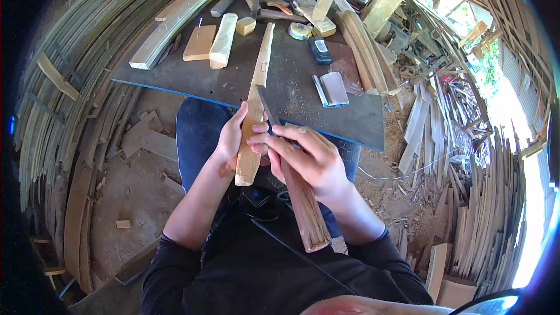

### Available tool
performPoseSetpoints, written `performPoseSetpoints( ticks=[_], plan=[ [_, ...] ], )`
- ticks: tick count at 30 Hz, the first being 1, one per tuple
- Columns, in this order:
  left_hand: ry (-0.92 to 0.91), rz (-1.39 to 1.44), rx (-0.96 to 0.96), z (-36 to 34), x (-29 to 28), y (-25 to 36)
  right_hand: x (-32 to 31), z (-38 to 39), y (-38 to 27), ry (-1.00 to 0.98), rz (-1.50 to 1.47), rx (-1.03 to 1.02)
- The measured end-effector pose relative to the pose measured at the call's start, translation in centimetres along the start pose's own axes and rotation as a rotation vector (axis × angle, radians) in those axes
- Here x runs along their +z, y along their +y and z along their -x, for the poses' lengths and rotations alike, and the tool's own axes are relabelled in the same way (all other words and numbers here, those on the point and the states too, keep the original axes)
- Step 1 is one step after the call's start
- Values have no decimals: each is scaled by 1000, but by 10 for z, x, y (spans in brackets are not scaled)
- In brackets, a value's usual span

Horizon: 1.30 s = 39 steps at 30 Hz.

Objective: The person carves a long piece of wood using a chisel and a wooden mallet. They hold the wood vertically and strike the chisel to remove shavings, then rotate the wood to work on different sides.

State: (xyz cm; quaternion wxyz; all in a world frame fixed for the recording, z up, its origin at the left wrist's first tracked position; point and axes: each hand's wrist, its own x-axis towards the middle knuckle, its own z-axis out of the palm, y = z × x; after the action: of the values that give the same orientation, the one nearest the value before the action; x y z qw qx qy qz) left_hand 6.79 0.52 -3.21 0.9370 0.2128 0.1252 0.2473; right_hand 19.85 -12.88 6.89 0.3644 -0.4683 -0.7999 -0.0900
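Now the left hand (231, 140) holds a long pale stick (249, 150) that pokes out past its fingers (239, 115) both ways. The right hand (315, 160) grips a bladed tool (301, 201) beside it.

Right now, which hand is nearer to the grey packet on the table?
The right hand. It holds a tool's wooden handle, below and slightly left of the grey packet in view; the left hand, holding a pale wood piece, is farther left.
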Motion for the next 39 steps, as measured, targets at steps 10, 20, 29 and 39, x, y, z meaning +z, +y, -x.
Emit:
performPoseSetpoints(
  ticks=[10,20,29,39],
  plan=[
    [66,6,34,-3,-1,-3,12,7,-12,-107,85,21],
    [-61,131,-9,0,2,-4,-4,10,-16,-44,-15,63],
    [17,7,18,0,3,-2,18,11,26,-44,-114,113],
    [-150,202,-216,12,5,-13,-39,24,-5,156,-323,393]
  ],
)
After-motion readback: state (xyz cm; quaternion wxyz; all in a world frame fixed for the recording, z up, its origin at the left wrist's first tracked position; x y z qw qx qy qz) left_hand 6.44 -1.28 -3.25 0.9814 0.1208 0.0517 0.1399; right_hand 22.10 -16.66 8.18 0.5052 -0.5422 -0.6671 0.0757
